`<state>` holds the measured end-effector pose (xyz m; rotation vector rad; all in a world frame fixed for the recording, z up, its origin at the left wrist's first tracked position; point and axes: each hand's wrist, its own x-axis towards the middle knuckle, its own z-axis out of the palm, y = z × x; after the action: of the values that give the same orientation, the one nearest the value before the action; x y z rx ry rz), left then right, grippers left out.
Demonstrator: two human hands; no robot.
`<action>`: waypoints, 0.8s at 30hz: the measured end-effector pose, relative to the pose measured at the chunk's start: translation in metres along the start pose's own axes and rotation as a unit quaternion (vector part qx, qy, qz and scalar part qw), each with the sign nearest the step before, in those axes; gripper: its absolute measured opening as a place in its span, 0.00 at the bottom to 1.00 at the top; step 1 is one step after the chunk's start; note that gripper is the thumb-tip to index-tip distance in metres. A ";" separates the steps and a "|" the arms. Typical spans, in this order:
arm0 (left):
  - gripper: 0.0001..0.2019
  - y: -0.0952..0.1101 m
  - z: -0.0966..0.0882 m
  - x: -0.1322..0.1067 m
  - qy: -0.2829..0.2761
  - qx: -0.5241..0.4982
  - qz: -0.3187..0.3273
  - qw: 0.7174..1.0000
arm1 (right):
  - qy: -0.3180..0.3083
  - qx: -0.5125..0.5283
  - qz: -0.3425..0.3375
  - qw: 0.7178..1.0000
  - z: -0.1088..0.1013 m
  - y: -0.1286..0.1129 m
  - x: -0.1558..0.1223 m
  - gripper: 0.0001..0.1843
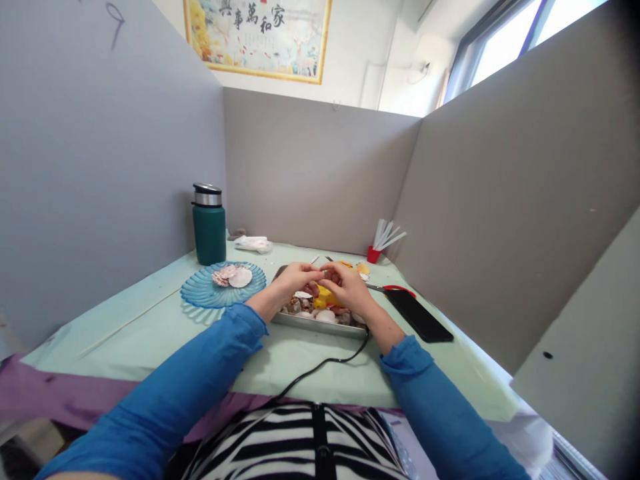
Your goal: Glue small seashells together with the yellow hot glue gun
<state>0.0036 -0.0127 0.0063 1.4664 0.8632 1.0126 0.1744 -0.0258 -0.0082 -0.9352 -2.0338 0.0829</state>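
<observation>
My left hand (297, 279) and my right hand (347, 285) meet above a metal tray (320, 325), their fingers pinched close together. A small greyish thing shows between the fingertips, too small to name. Beneath them, the tray holds several shells (326, 317), small brownish pieces and a yellow object (324, 297), partly hidden by my hands. To the left, a blue fluted glass plate (193, 293) bears a few pinkish and white shells (241, 277). Both forearms are in blue sleeves.
A green bottle (210, 233) stands behind the plate, near a white plastic packet (254, 244). At right lie red-handled scissors (400, 290) and a black phone-like slab (419, 317). White sticks (384, 235) fill a red cup (373, 255). A black cable (325, 362) crosses the front; grey partitions enclose the table.
</observation>
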 end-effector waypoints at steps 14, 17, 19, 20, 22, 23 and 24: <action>0.13 -0.001 0.000 0.001 0.009 -0.005 -0.001 1.000 | 0.011 -0.020 -0.005 1.000 0.000 0.000 0.001 0.10; 0.13 -0.002 0.000 0.002 0.010 -0.004 0.000 1.000 | 0.017 -0.028 -0.002 0.999 0.000 -0.001 0.001 0.09; 0.13 -0.002 0.000 0.003 0.009 -0.002 0.000 1.000 | 0.022 -0.033 0.000 0.999 0.000 -0.001 0.001 0.08; 0.13 -0.002 0.000 0.002 0.009 0.001 0.000 1.000 | 0.026 -0.036 0.001 0.999 0.000 -0.001 0.001 0.08; 0.13 -0.002 0.000 0.002 0.007 0.006 0.000 1.000 | 0.032 -0.040 0.003 0.999 0.000 -0.001 0.001 0.08; 0.14 -0.002 0.001 0.002 0.006 0.008 0.000 1.000 | 0.035 -0.040 0.003 0.999 0.000 -0.001 0.001 0.08; 0.14 -0.002 0.001 0.002 0.005 0.009 0.000 1.000 | 0.037 -0.040 0.004 0.999 0.000 -0.001 0.001 0.08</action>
<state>0.0049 -0.0108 0.0048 1.4774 0.8816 1.0142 0.1738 -0.0259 -0.0070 -0.9822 -1.9785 -0.0290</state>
